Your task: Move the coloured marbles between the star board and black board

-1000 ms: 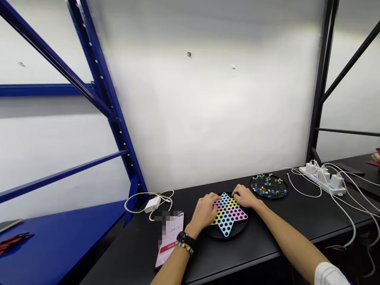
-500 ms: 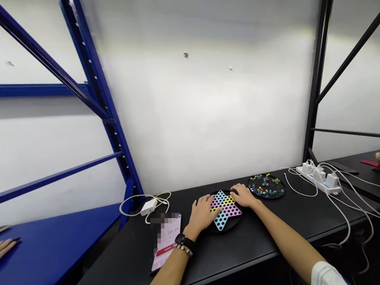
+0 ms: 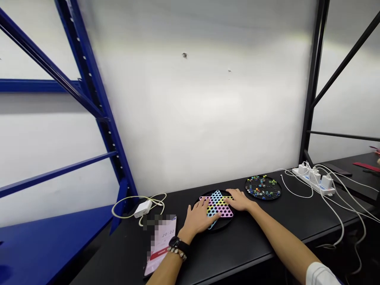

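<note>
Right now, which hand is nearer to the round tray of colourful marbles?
Right. The right hand is at the star-patterned board's right side, a little left of the tray; the left hand is farther, over the board's left part.

Room above star board (image 3: 219,205); phone (image 3: 162,245) left, marble tray (image 3: 268,187) right.

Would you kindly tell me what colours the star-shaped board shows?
The star-shaped board is pink, yellow and light blue with black dots, seen in the head view.

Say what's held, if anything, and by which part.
The left hand lies spread across the star board, gripping nothing visible; whether the right hand grips the board's upper-right yellow point cannot be told.
</note>
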Demonstrator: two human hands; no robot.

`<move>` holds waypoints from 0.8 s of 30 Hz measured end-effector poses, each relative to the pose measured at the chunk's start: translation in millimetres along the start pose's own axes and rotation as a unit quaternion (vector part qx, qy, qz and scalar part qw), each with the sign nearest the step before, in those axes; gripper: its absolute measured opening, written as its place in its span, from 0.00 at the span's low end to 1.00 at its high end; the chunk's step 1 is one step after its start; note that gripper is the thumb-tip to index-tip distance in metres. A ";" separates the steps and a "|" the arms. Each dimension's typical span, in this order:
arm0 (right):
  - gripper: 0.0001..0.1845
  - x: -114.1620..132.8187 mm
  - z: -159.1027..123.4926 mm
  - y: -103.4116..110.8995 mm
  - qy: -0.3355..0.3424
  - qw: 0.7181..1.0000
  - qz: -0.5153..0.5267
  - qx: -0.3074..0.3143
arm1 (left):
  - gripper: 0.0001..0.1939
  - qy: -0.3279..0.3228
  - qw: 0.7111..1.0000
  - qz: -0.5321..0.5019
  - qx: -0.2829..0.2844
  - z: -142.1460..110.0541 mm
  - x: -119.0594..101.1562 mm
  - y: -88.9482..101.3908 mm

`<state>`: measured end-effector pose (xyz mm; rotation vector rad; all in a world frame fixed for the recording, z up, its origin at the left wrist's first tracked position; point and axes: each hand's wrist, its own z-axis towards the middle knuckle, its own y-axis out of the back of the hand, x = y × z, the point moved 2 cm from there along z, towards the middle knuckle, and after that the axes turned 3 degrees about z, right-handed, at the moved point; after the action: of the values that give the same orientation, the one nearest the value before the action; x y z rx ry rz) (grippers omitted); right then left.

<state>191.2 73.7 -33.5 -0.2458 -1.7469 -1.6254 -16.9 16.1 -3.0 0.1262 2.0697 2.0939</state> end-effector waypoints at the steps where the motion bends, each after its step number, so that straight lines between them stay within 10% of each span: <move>1: 0.35 0.4 -0.3 1.6 -0.004 1.000 0.002 -0.013 | 0.44 0.001 1.000 -0.001 0.005 0.1 -0.5 -0.1; 15: 0.20 -64.3 -4.3 60.8 -0.185 0.939 -0.146 -0.252 | 0.37 0.008 0.999 0.001 -0.052 2.1 0.6 -2.4; 24: 0.14 -105.5 -10.0 74.4 -0.262 0.921 -0.134 -0.257 | 0.33 0.003 0.998 -0.006 -0.059 2.2 -0.2 -2.8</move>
<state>314.5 112.8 -40.1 -0.7794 -1.7404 -2.3760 -16.1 18.3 -5.7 0.0898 1.9387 2.2062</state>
